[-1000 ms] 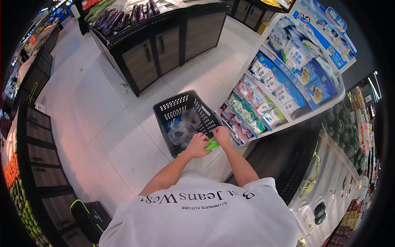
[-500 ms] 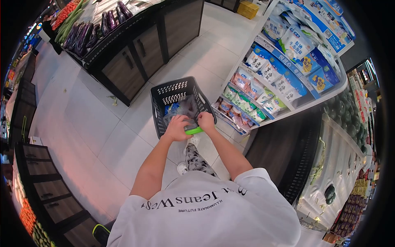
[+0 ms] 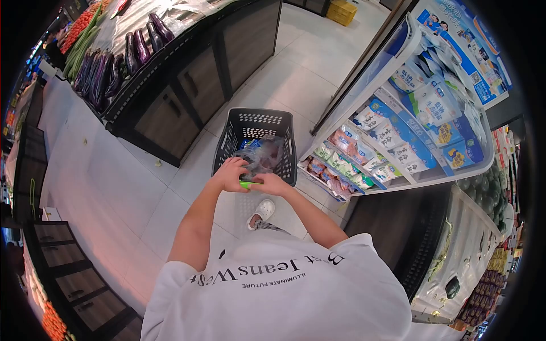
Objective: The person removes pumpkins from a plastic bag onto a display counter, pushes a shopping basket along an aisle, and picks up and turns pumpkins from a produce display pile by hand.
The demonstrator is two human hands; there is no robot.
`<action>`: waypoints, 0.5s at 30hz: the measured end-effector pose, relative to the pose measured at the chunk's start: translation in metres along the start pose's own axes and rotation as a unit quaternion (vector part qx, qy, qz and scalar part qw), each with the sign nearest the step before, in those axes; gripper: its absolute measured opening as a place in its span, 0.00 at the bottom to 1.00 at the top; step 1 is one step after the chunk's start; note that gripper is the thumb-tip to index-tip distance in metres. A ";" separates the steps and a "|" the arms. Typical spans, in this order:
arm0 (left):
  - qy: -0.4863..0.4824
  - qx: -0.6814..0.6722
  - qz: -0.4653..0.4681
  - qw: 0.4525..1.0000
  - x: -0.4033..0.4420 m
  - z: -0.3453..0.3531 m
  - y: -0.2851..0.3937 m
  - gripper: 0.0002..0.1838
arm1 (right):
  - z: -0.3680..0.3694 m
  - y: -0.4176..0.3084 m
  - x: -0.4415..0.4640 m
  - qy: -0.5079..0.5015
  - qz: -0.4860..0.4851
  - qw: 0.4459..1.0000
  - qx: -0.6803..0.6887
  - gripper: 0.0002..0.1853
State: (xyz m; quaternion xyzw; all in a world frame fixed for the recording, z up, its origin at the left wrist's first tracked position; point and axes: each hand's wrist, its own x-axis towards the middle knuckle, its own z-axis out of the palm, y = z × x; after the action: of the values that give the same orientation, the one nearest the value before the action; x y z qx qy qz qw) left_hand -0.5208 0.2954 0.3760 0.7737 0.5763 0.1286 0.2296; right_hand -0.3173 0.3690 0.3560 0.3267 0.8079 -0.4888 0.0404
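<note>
A dark grey shopping basket [image 3: 225, 149] with perforated walls is in front of me, just above the floor or on it; I cannot tell which. My left hand [image 3: 230, 175] curls over its near left rim, thumb by the green handle [image 3: 250, 184]. On the right part of that handle, my right hand [image 3: 272, 184] is closed, the fingertips partly hidden. Inside the basket lie clear plastic bags [image 3: 263, 156] with something dark in them and a blue packet [image 3: 251, 143].
To the right stands a rack of salt-like packets [image 3: 392, 125]. Eggplants [image 3: 136, 48] lie on the wood-fronted counter [image 3: 187, 91] at upper left. A yellow crate [image 3: 341, 12] sits far back. My white shoe [image 3: 263, 210] is below the basket; another produce stand [image 3: 455, 256] is right.
The basket has shifted slightly right in view and turned straighter. My right hand has come down from its right side to the handle. The rack appears larger and closer.
</note>
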 end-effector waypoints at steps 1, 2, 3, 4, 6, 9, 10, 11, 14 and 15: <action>-0.004 0.004 0.007 1.000 0.008 -0.004 -0.008 0.31 | -0.002 0.000 0.004 0.000 -0.029 1.000 -0.012 0.30; -0.010 0.006 0.016 1.000 0.015 -0.007 -0.018 0.31 | -0.003 0.001 0.009 -0.003 -0.047 0.999 -0.013 0.28; -0.015 0.007 0.024 1.000 0.022 -0.011 -0.027 0.31 | -0.008 -0.001 0.016 -0.007 -0.064 0.998 -0.014 0.26; -0.024 0.008 0.030 0.999 0.029 -0.016 -0.036 0.31 | -0.013 -0.002 0.024 -0.010 -0.084 0.996 -0.016 0.24; -0.023 0.011 0.030 0.999 0.044 -0.022 -0.054 0.32 | -0.018 -0.005 0.044 -0.004 -0.050 0.998 -0.023 0.22; -0.025 0.004 0.036 0.999 0.079 -0.030 -0.089 0.33 | -0.040 -0.005 0.075 0.029 -0.036 0.999 -0.020 0.20; -0.031 -0.007 0.033 0.999 0.090 -0.033 -0.095 0.33 | -0.047 -0.004 0.082 0.042 -0.034 0.998 -0.017 0.20; -0.041 -0.020 0.029 0.999 0.100 -0.035 -0.102 0.33 | -0.054 0.001 0.089 0.043 -0.037 0.998 -0.021 0.19; -0.047 -0.039 0.071 0.996 0.139 -0.033 -0.124 0.33 | -0.082 0.016 0.111 0.032 -0.011 0.999 -0.014 0.19; -0.051 -0.035 0.069 0.996 0.153 -0.042 -0.124 0.33 | -0.093 0.018 0.117 0.045 0.002 0.999 -0.025 0.20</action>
State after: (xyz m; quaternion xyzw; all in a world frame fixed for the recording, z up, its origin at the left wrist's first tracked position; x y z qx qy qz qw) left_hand -0.5971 0.4784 0.3398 0.8088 0.5040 0.1248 0.2763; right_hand -0.3750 0.5072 0.3455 0.3490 0.8204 -0.4527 0.0131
